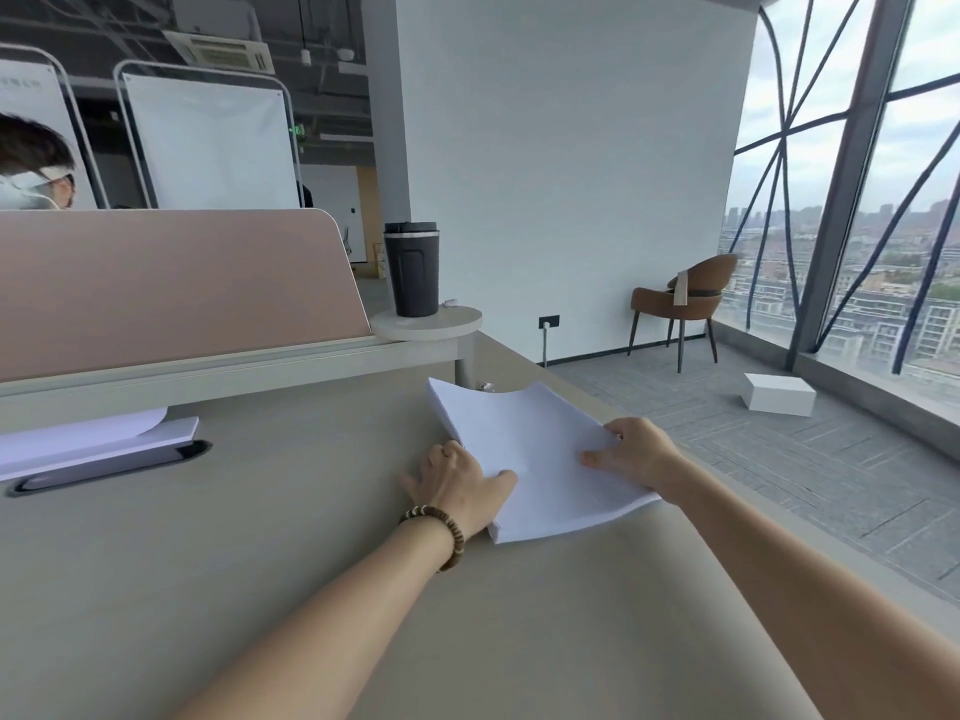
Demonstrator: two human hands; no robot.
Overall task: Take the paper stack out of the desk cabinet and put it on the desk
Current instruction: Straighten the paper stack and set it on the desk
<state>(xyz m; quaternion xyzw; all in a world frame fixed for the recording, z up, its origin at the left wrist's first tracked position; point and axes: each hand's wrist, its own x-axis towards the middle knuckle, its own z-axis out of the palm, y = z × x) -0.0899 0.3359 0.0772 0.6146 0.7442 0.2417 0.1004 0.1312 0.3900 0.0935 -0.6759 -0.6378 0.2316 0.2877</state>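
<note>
White paper, a thick stack point(535, 459), lies on the beige desk point(260, 589) near its right edge, angled so one corner points toward me and the far end curls up a little. I have both hands on it. My left hand point(457, 485), with a brown beaded bracelet point(441, 527) at the wrist, clasps the stack's left edge near the closest corner: the thumb lies on the top sheet and the fingers point(415, 483) spread down onto the desk beside it. My right hand point(634, 452) grips the right edge, thumb pressed flat on top, the other fingers curled around the side and hidden beneath the paper. I cannot tell whether the stack rests fully on the desk or is held just off it along the right side.

Farther left on the desk, another white stack of sheets point(88, 444) lies partly over a dark oval cable slot point(109, 467). A pink divider panel point(171, 288) rises behind the desk. Past its right end, a dark travel mug point(412, 270) stands upright on a small round shelf point(426, 322). On the grey floor to the right, a brown chair point(680, 298) stands by the white wall and a white box point(777, 393) lies near the window.
</note>
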